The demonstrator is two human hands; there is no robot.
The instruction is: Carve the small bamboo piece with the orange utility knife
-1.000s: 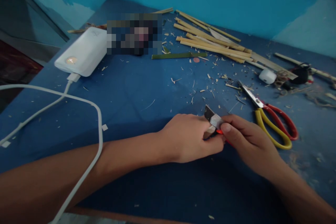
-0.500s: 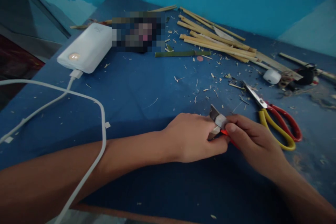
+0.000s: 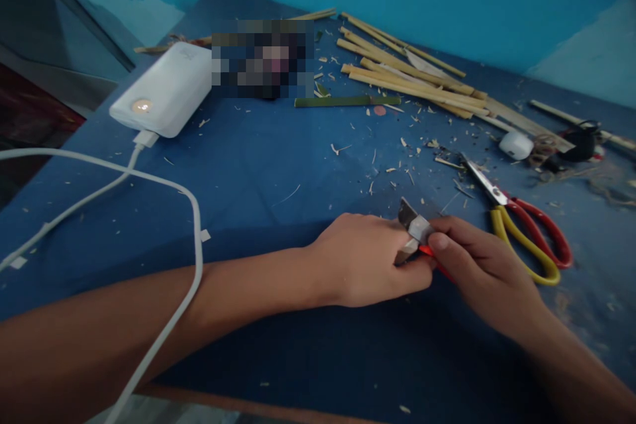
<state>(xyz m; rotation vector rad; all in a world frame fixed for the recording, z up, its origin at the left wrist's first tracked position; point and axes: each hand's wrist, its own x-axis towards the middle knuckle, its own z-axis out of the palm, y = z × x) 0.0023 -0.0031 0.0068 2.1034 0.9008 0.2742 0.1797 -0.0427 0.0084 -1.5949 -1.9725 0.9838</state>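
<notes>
My right hand (image 3: 477, 265) is closed around red-handled pliers (image 3: 420, 230), thumb on top near the joint. The metal jaws stand apart and point left, against the fingers of my left hand (image 3: 368, 258). That hand is closed, palm down, with its fingers curled under at the jaws. Whatever it grips is hidden behind the knuckles. Just right of my right hand lie scissors (image 3: 497, 195) with one red and one yellow handle loop, blades pointing away.
Bamboo strips (image 3: 417, 79) lie at the back of the blue table (image 3: 248, 179), with a green bamboo piece (image 3: 342, 101) before them and shavings scattered around. A white power bank (image 3: 163, 89) sits at left; its cable (image 3: 196, 232) crosses my left forearm. A white earbud case (image 3: 515, 144) lies right.
Both hands and the pliers keep practically the same pose. The whole view has shifted very slightly.
</notes>
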